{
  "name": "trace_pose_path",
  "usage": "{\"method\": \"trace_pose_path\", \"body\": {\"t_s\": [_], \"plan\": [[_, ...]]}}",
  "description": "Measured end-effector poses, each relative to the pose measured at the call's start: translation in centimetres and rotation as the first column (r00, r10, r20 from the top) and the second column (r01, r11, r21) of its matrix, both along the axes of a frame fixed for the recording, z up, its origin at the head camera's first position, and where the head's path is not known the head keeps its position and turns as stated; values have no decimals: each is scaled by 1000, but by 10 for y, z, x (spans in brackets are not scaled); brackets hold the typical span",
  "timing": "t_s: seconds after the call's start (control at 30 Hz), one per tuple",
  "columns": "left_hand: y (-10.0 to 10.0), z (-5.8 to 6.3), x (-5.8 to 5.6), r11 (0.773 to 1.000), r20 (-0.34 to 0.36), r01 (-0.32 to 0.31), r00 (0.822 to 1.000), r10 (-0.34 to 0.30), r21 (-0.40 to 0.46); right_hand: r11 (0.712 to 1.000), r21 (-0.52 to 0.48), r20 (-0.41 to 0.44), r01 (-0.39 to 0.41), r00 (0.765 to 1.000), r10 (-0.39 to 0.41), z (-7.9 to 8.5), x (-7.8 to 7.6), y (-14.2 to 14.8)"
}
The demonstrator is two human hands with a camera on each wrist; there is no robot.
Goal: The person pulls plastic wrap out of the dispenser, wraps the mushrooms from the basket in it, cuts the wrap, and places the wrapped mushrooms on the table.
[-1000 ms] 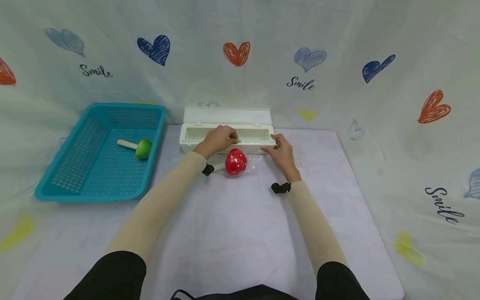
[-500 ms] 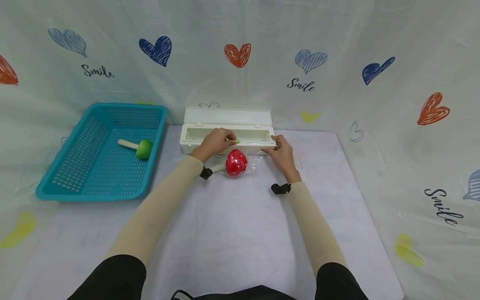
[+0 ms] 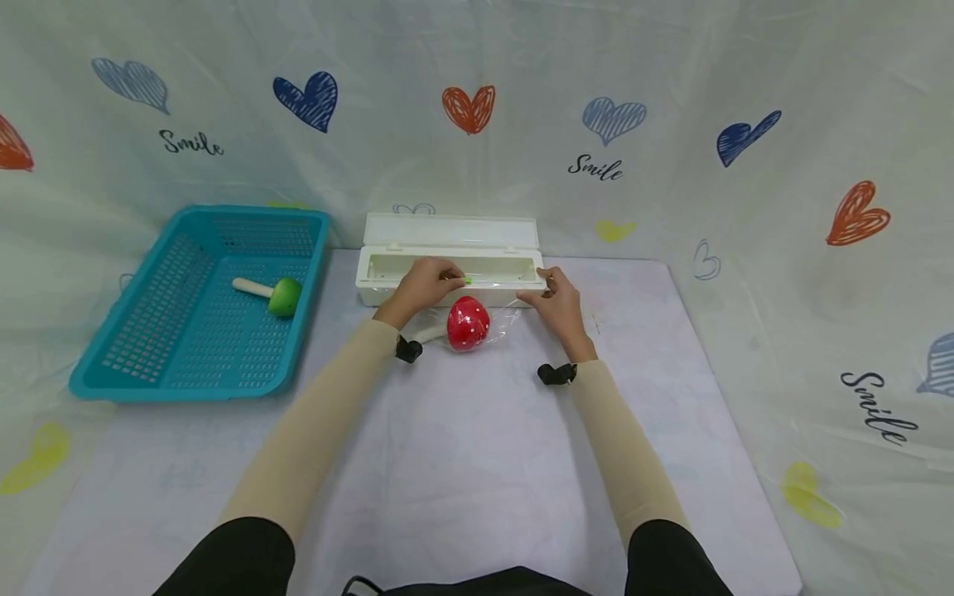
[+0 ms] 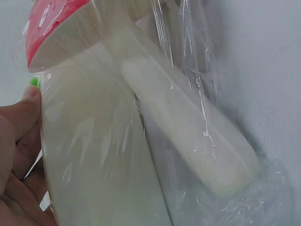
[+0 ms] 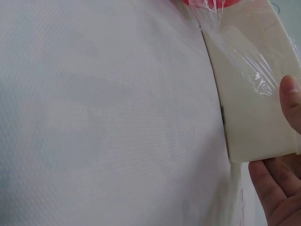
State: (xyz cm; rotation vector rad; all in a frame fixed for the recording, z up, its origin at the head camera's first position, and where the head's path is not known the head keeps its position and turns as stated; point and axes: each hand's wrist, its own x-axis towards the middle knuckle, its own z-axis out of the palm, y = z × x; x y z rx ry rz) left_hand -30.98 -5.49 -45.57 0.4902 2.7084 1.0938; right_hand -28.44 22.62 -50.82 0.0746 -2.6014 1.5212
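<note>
A long white cling film dispenser [image 3: 373, 291] stands at the back of the table with its lid raised. My left hand [image 3: 425, 285] pinches a small green slider cutter [image 3: 467, 281] at the box's front top edge. In the left wrist view the green slider [image 4: 35, 82] shows at my thumb tip. My right hand [image 3: 561, 308] grips the right end of the box, thumb [image 5: 290, 101] on the front and fingers around the end. Clear plastic film [image 3: 503, 319] hangs from the front, over a red toy mushroom [image 3: 468, 323] with white dots and a pale stem.
On the left sits a turquoise mesh basket [image 3: 201, 389] holding a green toy mushroom [image 3: 285, 296]. White cloth [image 3: 477, 463] covers the table, and a curtain [image 3: 537, 50] printed with hearts hangs behind the box.
My left hand has slid a short way left along the box's front edge with the green slider. The right hand keeps its grip on the box end.
</note>
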Motion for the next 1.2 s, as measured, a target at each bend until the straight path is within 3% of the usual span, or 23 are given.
{"method": "trace_pose_path", "body": {"t_s": [0.7,1.2], "plan": [[-17,-4,9,997,-41,-72,997,72,8,1000,1,24,11,1000,-11,0,0,1],[-62,-9,18,992,-98,-126,987,128,31,1000,-4,6,2,1000,-2,-1,2,-1]]}}
